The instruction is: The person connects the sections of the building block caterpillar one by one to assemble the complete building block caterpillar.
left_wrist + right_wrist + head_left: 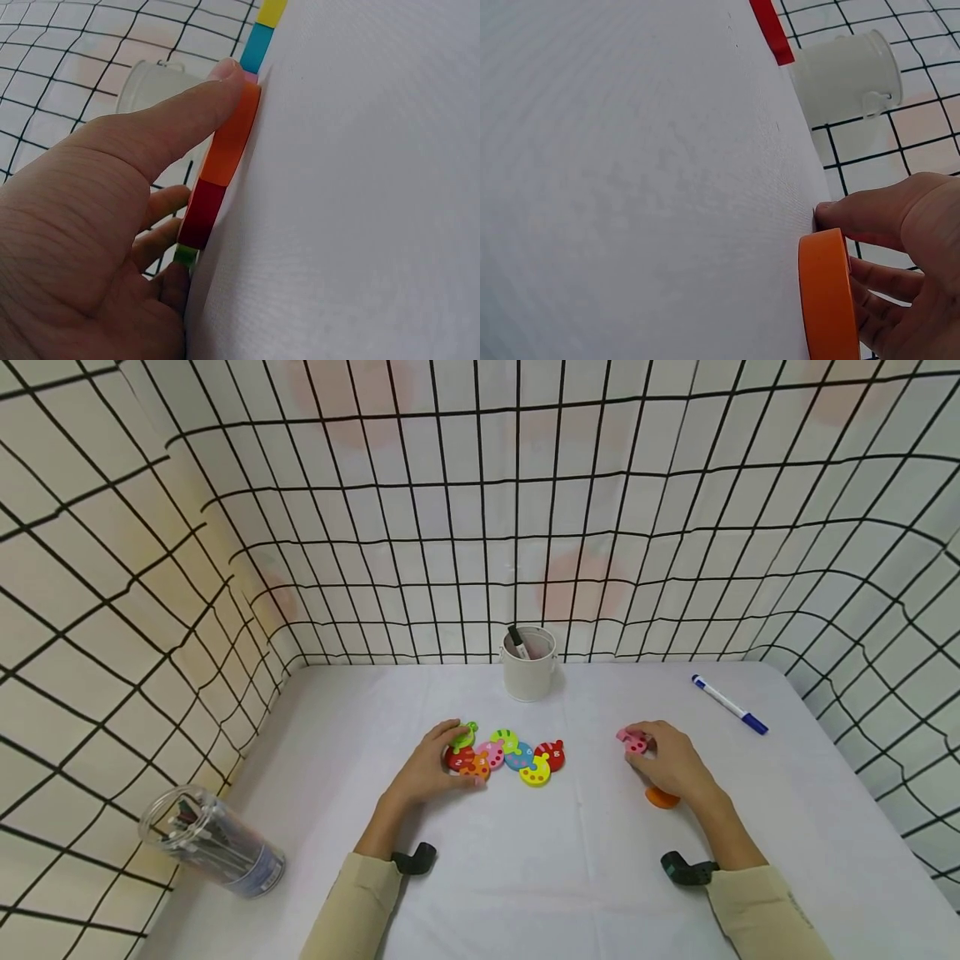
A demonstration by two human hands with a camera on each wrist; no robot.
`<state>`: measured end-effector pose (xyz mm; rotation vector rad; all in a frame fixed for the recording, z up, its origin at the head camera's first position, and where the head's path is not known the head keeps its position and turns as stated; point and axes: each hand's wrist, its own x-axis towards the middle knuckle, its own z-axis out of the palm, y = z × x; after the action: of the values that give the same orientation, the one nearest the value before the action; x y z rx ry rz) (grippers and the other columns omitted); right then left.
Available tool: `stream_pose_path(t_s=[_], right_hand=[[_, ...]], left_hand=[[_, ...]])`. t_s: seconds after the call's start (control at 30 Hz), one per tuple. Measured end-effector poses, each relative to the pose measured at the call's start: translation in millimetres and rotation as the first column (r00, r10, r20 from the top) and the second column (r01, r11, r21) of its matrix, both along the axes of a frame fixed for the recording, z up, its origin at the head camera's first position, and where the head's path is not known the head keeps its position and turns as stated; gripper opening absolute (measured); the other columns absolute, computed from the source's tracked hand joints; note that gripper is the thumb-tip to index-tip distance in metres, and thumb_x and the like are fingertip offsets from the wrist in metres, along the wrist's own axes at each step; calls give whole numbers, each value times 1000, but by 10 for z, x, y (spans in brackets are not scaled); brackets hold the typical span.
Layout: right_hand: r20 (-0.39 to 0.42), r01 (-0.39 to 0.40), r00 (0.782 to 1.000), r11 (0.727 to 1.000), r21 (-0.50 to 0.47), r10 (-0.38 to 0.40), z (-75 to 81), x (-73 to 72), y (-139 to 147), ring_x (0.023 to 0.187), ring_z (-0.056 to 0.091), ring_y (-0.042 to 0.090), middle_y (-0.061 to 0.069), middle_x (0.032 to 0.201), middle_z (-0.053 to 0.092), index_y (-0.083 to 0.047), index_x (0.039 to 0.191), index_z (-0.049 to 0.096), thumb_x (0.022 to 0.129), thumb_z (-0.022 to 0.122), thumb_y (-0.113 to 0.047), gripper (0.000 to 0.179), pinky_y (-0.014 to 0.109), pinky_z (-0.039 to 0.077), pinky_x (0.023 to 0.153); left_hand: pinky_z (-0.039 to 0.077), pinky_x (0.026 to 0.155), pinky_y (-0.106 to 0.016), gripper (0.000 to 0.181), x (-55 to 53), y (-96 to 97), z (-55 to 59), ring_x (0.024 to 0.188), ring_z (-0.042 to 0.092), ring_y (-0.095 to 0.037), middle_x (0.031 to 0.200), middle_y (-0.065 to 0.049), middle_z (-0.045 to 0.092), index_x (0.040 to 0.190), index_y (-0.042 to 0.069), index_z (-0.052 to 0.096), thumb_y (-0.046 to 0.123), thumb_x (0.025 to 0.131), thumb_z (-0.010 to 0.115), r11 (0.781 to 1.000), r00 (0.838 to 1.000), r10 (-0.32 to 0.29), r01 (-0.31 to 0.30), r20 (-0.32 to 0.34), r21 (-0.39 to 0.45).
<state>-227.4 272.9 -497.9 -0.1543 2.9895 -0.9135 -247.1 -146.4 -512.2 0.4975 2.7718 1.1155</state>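
Note:
A wavy row of round, numbered puzzle pieces lies joined on the table in the head view. My left hand spans its left end, fingers at the light green piece and thumb by the orange piece, with a red piece between them. Farther right in the row are a pink piece, a blue piece, a yellow piece and another red piece. My right hand pinches a pink spotted piece. Close below that hand lies a loose orange piece.
Behind the row stands a white bucket with a marker in it. A blue-capped marker lies at the back right. At the left, a clear jar holds pens. Grid-patterned cloth walls surround the white table.

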Motion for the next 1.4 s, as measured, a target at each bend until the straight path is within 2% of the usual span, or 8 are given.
stream_pose_path(t_s=[0.43, 0.6, 0.77, 1.07, 1.2, 1.4], right_hand=[[22, 14, 1000, 999, -32, -13, 59, -17, -58, 110, 58, 36, 22, 127, 62, -10, 142, 57, 96, 72, -25, 51, 53, 56, 90], [-13, -3, 1000, 998, -62, 2, 101, -39, -119, 103, 59, 32, 16, 116, 64, -13, 138, 61, 95, 72, -22, 45, 41, 58, 80], [-6, -10, 1000, 996, -91, 10, 132, -54, -219, 94, 58, 26, 11, 105, 63, -14, 137, 62, 96, 71, -20, 43, 31, 52, 76], [-23, -55, 998, 991, -125, 53, 151, -76, -438, 92, 59, 23, 9, 105, 65, -14, 136, 64, 94, 74, -16, 43, 27, 54, 79], [-22, -84, 996, 989, -125, 82, 152, -96, -532, 92, 59, 22, 10, 110, 66, -12, 135, 65, 93, 74, -14, 43, 25, 54, 78], [-1, -113, 993, 985, -130, 114, 126, -140, -650, 94, 58, 23, 10, 119, 66, -13, 137, 64, 94, 73, -14, 44, 29, 55, 81]], left_hand=[[33, 123, -56, 94, -13, 2, 4, 155, 31, -28, 167, -1, 33, 154, 22, 48, 48, 74, 90, 1000, 1000, 3, -3, 13, -17], [33, 122, -58, 95, -10, 2, 17, 155, 32, -30, 167, -1, 34, 153, 21, 49, 48, 73, 91, 1000, 1000, 10, -10, 7, -1], [31, 124, -55, 95, -22, -11, -4, 155, 32, -28, 167, -1, 34, 153, 22, 50, 49, 72, 91, 1000, 1000, 8, -8, 11, -14], [31, 124, -55, 94, -50, -11, -43, 154, 33, -28, 166, -1, 35, 152, 22, 50, 51, 72, 90, 1000, 1000, -2, 2, -12, -19], [31, 124, -55, 94, -46, -8, -58, 154, 33, -28, 166, -1, 34, 152, 22, 50, 50, 72, 90, 1000, 1000, -1, 1, -2, -23], [32, 123, -55, 94, -39, -7, -57, 154, 33, -28, 166, -1, 35, 152, 23, 50, 50, 72, 91, 1000, 1000, 0, 0, -8, -14]])
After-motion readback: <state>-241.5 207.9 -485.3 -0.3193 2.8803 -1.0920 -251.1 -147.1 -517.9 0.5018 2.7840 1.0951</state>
